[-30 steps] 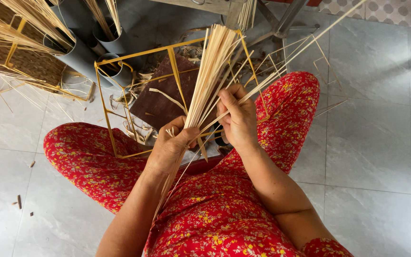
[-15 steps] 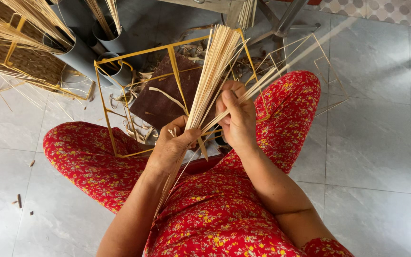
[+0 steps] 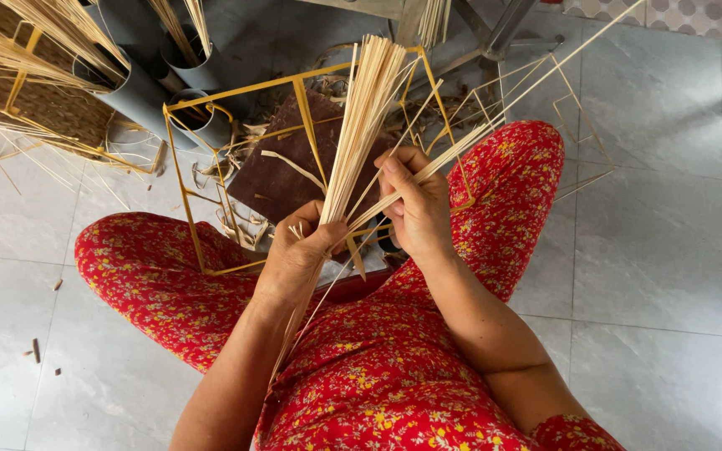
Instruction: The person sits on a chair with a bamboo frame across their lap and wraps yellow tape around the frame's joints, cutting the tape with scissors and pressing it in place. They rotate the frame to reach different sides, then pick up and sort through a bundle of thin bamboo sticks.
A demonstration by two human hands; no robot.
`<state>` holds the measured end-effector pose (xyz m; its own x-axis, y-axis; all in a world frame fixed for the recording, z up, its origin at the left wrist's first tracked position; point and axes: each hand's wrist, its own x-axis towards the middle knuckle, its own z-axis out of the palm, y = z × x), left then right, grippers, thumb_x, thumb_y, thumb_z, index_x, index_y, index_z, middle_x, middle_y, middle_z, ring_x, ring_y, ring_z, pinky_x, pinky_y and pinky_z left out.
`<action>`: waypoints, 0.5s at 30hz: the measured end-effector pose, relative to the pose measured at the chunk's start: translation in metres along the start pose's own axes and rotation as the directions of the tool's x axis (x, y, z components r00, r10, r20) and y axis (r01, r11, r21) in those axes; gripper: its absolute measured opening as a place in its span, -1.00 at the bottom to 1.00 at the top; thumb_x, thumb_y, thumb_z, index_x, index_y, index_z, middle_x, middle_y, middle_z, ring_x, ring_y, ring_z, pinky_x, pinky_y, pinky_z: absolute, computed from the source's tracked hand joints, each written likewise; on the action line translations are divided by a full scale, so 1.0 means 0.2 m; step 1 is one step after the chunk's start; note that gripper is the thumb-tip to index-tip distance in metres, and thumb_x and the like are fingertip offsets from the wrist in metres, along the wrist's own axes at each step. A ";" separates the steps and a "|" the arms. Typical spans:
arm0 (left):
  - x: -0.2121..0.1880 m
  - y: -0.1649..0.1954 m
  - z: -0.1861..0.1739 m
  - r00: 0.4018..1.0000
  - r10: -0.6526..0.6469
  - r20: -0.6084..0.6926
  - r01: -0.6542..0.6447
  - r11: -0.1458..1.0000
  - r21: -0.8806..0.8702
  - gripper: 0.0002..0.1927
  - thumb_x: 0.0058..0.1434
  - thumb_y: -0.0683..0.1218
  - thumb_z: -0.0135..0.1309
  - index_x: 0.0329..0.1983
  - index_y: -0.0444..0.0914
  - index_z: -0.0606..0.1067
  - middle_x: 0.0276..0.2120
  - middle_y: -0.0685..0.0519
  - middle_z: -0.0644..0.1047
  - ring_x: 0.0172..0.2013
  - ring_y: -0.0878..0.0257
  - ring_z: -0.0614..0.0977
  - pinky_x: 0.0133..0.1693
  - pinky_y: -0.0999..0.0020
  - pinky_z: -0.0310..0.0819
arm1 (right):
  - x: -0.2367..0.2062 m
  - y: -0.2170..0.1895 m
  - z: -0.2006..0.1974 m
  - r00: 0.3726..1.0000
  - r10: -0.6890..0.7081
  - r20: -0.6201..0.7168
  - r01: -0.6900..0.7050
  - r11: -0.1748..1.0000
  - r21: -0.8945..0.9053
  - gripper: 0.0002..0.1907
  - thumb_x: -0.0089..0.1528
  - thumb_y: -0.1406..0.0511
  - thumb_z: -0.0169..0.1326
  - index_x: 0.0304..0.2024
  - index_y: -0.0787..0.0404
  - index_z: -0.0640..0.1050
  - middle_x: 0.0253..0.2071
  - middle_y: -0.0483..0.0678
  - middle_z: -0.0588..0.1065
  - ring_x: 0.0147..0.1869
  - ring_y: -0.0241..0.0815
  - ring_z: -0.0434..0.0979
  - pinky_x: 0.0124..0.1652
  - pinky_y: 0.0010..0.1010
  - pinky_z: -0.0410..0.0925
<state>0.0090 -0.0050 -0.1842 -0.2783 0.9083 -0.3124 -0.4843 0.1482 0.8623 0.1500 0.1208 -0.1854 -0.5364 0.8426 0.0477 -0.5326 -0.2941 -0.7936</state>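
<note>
While left hand (image 3: 298,255) clamps the strip bundle (image 3: 361,125) tight so it fans upright, right hand (image 3: 415,209) pinches a few strips aside. Both sit just above the yellow frame (image 3: 179,179), keeping strips separated.

Pale bamboo strip bundle (image 3: 361,125): thin, straight, fanned upward, lower ends gathered over lap, few strays splayed rightward.

Grey tubes (image 3: 139,92), yellow wire frame (image 3: 179,179), tiled floor (image 3: 662,250).

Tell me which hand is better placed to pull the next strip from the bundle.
Right, probably. The right hand already pinches a few splayed strips apart with its fingers, while the left hand is clamped around the bundle.
</note>
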 end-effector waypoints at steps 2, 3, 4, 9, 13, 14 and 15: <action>0.00 0.00 0.00 1.000 0.001 0.002 -0.001 1.000 0.009 -0.85 0.18 -0.14 0.20 -0.27 -0.33 0.52 -0.52 0.13 0.44 -0.46 0.36 0.39 -0.36 0.42 0.23 | 0.00 0.00 0.00 1.000 0.004 0.006 -0.004 1.000 0.009 -0.85 0.40 0.29 0.13 -0.13 0.27 0.53 -0.50 -0.22 0.34 -0.52 -0.51 0.16 -0.52 -0.65 0.05; 0.01 0.00 0.00 1.000 0.002 0.003 -0.002 1.000 0.006 -0.85 0.17 -0.14 0.19 -0.27 -0.32 0.53 -0.52 0.12 0.45 -0.46 0.36 0.40 -0.36 0.41 0.25 | 0.00 0.00 0.00 1.000 0.003 0.015 -0.003 1.000 0.017 -0.86 0.39 0.29 0.13 -0.13 0.26 0.53 -0.49 -0.22 0.35 -0.52 -0.51 0.16 -0.52 -0.65 0.05; 0.01 0.00 -0.01 1.000 0.003 0.003 -0.003 1.000 0.002 -0.85 0.15 -0.15 0.18 -0.27 -0.32 0.54 -0.53 0.12 0.46 -0.46 0.36 0.42 -0.35 0.41 0.27 | 0.00 0.00 0.00 1.000 0.003 0.024 -0.004 1.000 0.026 -0.87 0.38 0.30 0.14 -0.12 0.25 0.53 -0.48 -0.21 0.36 -0.52 -0.51 0.16 -0.52 -0.65 0.05; 0.01 -0.01 -0.01 1.000 0.007 -0.004 -0.008 0.999 -0.038 -0.84 0.20 -0.14 0.19 -0.27 -0.35 0.52 -0.51 0.12 0.44 -0.45 0.36 0.40 -0.34 0.40 0.24 | 0.00 0.03 -0.02 1.000 0.004 0.014 -0.004 0.999 0.031 -0.89 0.38 0.32 0.17 -0.15 0.22 0.51 -0.47 -0.21 0.36 -0.52 -0.51 0.16 -0.53 -0.66 0.05; 0.01 -0.01 -0.02 1.000 0.011 0.001 -0.011 0.999 -0.042 -0.83 0.20 -0.12 0.17 -0.25 -0.34 0.53 -0.48 0.12 0.47 -0.41 0.37 0.44 -0.29 0.41 0.35 | 0.01 0.05 -0.04 1.000 0.004 0.019 -0.005 1.000 0.025 -0.85 0.38 0.29 0.18 -0.19 0.21 0.49 -0.43 -0.17 0.40 -0.52 -0.50 0.20 -0.57 -0.66 0.07; 0.01 -0.01 -0.02 1.000 0.006 0.004 -0.006 0.999 -0.034 -0.83 0.20 -0.12 0.17 -0.24 -0.34 0.53 -0.48 0.11 0.48 -0.41 0.36 0.44 -0.29 0.41 0.34 | 0.01 0.05 -0.04 1.000 -0.002 0.026 0.002 1.000 0.022 -0.84 0.38 0.27 0.18 -0.20 0.20 0.49 -0.43 -0.16 0.42 -0.52 -0.50 0.21 -0.58 -0.66 0.08; 0.01 -0.01 -0.03 1.000 0.000 0.008 0.000 1.000 -0.025 -0.82 0.19 -0.12 0.17 -0.24 -0.34 0.53 -0.47 0.11 0.48 -0.40 0.36 0.44 -0.29 0.41 0.33 | 0.01 0.05 -0.04 1.000 0.001 0.028 -0.002 0.999 0.040 -0.83 0.39 0.26 0.18 -0.20 0.22 0.50 -0.43 -0.16 0.42 -0.52 -0.50 0.22 -0.58 -0.66 0.09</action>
<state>0.0051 -0.0062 -0.1876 -0.2716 0.9115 -0.3090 -0.5052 0.1383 0.8519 0.1498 0.1228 -0.1987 -0.5551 0.8293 0.0643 -0.5576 -0.3136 -0.7686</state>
